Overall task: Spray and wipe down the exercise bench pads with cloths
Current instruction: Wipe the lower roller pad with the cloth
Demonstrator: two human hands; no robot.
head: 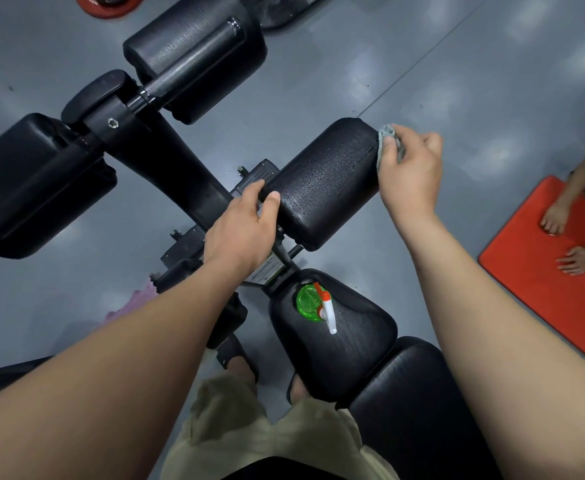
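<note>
The right hand (410, 171) grips a bunched grey cloth (386, 140) against the right end of the droplet-speckled black roller pad (325, 183), the left hand (242, 226) clasps that pad's left end, thumb on top, and the green spray bottle (313, 301) stands on the near seat pad (346, 351).

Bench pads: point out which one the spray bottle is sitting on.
The tapered seat pad just in front of the person's legs: the green spray bottle stands on its narrow end. No other pad carries a bottle.
</note>
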